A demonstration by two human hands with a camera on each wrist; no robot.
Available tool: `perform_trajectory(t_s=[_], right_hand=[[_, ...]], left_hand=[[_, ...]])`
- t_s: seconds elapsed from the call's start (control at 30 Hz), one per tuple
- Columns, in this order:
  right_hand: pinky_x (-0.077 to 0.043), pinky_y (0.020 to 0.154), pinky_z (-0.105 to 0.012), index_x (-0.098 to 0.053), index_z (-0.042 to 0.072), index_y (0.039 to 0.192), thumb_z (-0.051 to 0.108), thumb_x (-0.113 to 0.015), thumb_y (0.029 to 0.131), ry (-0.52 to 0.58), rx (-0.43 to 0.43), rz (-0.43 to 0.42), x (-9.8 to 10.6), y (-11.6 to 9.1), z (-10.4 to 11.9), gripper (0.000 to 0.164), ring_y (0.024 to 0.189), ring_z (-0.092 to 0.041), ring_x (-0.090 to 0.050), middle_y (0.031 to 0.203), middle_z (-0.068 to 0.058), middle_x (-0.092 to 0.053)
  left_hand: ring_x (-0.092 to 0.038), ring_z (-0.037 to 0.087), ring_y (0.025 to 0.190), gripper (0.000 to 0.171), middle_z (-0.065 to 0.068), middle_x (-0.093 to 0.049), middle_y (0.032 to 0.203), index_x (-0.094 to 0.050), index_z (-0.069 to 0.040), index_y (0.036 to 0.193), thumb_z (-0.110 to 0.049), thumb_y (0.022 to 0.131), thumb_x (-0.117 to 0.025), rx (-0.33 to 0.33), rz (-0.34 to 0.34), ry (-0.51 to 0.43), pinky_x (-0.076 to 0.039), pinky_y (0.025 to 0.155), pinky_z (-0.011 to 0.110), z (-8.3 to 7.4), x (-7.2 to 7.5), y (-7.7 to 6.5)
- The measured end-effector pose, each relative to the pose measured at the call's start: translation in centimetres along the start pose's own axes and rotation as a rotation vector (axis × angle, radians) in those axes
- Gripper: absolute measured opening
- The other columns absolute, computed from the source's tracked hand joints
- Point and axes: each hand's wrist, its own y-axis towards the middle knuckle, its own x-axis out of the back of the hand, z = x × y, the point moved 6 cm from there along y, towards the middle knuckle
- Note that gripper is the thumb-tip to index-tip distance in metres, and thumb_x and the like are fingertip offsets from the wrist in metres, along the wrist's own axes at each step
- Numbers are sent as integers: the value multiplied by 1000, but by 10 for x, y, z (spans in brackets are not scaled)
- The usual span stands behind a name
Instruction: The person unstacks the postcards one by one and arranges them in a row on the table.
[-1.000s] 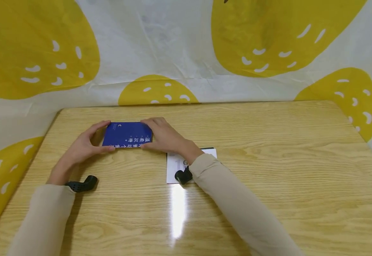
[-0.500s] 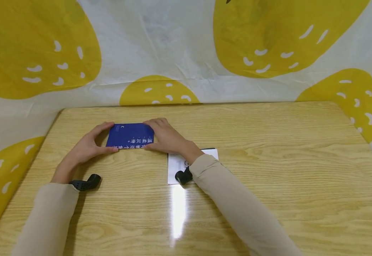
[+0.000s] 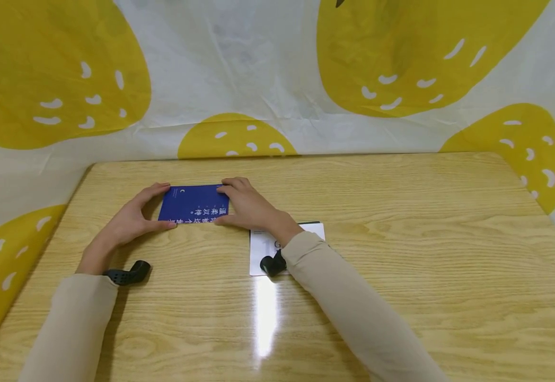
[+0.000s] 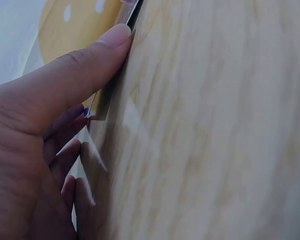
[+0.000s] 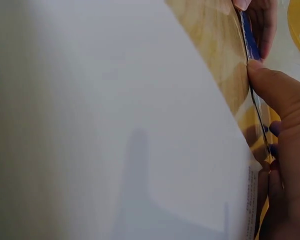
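A thin blue book (image 3: 191, 203) with white characters, upside down in the head view, is at the far left part of the table. My left hand (image 3: 130, 218) spans its left end, thumb at the near edge and fingers at the far edge. At the right end my right hand (image 3: 252, 208) grips it likewise, its fingertips over the far corner of the cover. In the left wrist view, the left thumb (image 4: 112, 39) touches the book's edge close above the wood. The right wrist view shows the right thumb (image 5: 262, 75) against the same edge.
A white book (image 3: 260, 253) with printed letters lies under my right wrist, partly hidden by it and the wrist camera (image 3: 272, 264). A dark edge shows behind it. The wooden table (image 3: 425, 239) ends at a white curtain with yellow shapes (image 3: 239, 135).
The blue book and my left hand shifted slightly right, then stayed in place. My right fingertips have since moved a little along the far right corner of the book.
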Motion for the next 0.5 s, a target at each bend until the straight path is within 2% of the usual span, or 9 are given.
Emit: perform_trajectory(t_s=[0.27, 0.4, 0.5], right_hand=[[-21, 113, -32, -37, 10, 146, 52, -64, 87, -11, -2, 12, -2, 0, 0, 77, 141, -22, -16, 155, -7, -23], [-21, 113, -31, -37, 10, 147, 52, -63, 87, -12, -2, 14, -2, 0, -1, 78, 141, -22, -15, 155, -7, -23], [-21, 113, -31, -37, 10, 147, 53, -63, 87, -12, -4, 12, -2, 0, -1, 78, 141, -22, -15, 155, -7, -23]], left_hand=[[-4, 33, 144, 93, 13, -15, 158, -29, -11, 151, -32, 77, -81, -25, 2, -13, -8, 109, 63, -2, -1, -1], [-6, 28, 144, 84, 6, -19, 157, -35, -9, 148, -30, 79, -79, -43, -2, -29, -9, 110, 61, -3, -2, 0], [-5, 26, 145, 79, 6, -21, 156, -39, -8, 146, -29, 81, -78, -64, -4, -37, -8, 111, 60, -5, -2, 1]])
